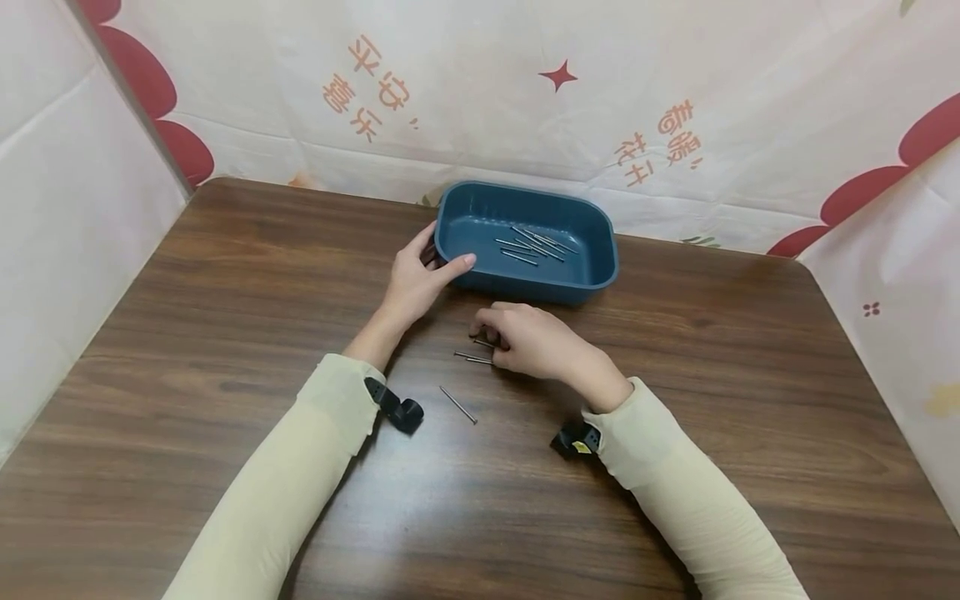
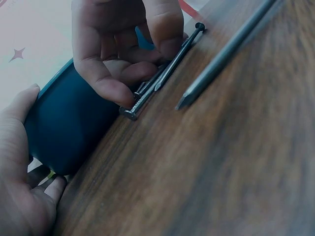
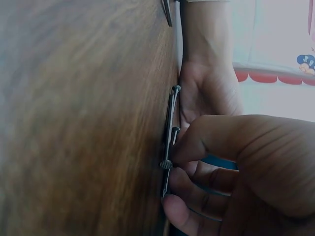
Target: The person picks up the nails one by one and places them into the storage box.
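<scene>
My left hand [image 1: 412, 283] grips the left end of a blue plastic bin [image 1: 525, 287], its thumb over the rim and its fingers around the outer side. Several steel nails [image 1: 534, 250] lie inside the bin. In front of it my right hand [image 1: 536, 342] is low over the table, fingers curled and tips at a few loose nails [image 1: 471, 358]. Thumb and fingertips close about a nail [image 3: 171, 115] in the right wrist view; how many they pinch, I cannot tell. A single nail [image 1: 458, 405] lies apart, nearer to me, and looms large in the left wrist view.
The brown wood-grain table [image 1: 225, 333] reaches back to a printed cloth backdrop [image 1: 480, 92]. White cloth also hangs at both sides. A black wrist camera [image 1: 401, 408] is strapped to the left sleeve, another camera [image 1: 576, 439] to the right one.
</scene>
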### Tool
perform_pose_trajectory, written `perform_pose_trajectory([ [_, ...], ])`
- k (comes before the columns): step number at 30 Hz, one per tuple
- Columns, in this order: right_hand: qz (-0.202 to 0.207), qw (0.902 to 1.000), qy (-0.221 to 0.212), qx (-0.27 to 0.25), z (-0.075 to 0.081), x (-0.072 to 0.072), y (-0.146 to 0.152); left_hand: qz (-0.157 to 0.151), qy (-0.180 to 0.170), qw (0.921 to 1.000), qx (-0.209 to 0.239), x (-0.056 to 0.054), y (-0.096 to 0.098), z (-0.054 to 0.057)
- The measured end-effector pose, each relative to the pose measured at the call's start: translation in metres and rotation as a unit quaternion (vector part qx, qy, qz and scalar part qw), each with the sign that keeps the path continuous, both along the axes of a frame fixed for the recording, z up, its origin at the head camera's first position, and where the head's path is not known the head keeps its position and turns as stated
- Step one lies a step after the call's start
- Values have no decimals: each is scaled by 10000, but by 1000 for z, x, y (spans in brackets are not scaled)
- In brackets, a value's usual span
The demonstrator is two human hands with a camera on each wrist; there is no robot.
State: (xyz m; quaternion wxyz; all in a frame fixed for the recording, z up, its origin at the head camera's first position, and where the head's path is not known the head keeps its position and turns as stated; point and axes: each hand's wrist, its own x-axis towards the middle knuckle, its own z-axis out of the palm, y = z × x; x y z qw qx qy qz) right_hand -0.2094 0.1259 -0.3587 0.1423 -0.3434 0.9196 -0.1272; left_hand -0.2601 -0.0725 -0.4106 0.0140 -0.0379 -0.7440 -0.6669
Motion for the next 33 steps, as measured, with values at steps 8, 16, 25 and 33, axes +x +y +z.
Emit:
perform_pose_trajectory([
  [8,-95,9999,-31,74,-3,2,-1,2,-44,10000,40,-1,1,-2],
  [16,-108,9998,36,180,-4,1,-2,13,54,10000,63,1,2,-1],
  [25,-26,9999,105,115,-5,0,-4,-11,39,10000,38,0,0,0],
  [33,66,9997,-44,-232,5,-2,3,-23,42,10000,71,0,1,0],
])
